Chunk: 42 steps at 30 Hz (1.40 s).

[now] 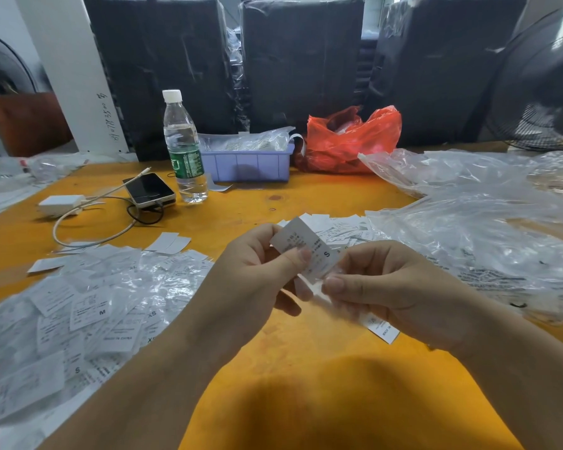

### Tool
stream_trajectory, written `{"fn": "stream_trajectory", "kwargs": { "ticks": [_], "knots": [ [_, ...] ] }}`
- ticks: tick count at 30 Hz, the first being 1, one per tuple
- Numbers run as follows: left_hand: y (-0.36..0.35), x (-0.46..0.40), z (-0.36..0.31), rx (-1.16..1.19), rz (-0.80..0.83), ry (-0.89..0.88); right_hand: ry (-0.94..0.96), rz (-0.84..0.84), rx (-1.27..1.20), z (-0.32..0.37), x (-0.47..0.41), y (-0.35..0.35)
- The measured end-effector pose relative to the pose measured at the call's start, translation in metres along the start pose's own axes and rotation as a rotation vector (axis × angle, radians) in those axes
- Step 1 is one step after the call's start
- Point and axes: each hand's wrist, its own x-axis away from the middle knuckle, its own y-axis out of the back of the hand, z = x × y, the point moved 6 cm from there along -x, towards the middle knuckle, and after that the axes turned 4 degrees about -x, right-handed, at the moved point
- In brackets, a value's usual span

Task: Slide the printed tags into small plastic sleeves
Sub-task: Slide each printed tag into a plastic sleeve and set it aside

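My left hand (257, 271) pinches a white printed tag (301, 243) marked S between thumb and fingers, above the yellow table (241, 206). My right hand (390, 287) pinches a small clear plastic sleeve (319, 295) at the tag's lower end; the sleeve is blurred. Another tag (382, 329) pokes out below my right hand. A heap of sleeved tags (78, 313) lies at the left. Loose bare tags (342, 228) lie just beyond my hands.
Large clear plastic bags (468, 222) cover the table's right side. Behind stand a water bottle (184, 147), a phone (150, 190) with cable and charger (61, 204), a lilac tray (251, 164), a red bag (351, 141) and a fan (543, 92).
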Motion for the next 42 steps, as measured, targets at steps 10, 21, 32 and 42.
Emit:
{"fn": "stream_trajectory", "kwargs": {
  "ticks": [10,21,32,42],
  "knots": [
    [0.004,0.001,-0.004,-0.013,-0.073,-0.032,0.045,-0.033,0.079,0.006,0.001,0.002],
    [0.004,0.004,-0.010,-0.052,-0.105,-0.091,0.093,-0.040,0.095,0.011,0.002,-0.002],
    [0.003,0.005,-0.011,-0.174,-0.018,-0.100,0.091,-0.074,0.108,0.011,0.003,0.000],
    [0.002,0.007,-0.014,-0.201,0.009,-0.107,0.082,-0.074,0.074,0.008,0.002,0.004]
  ]
}}
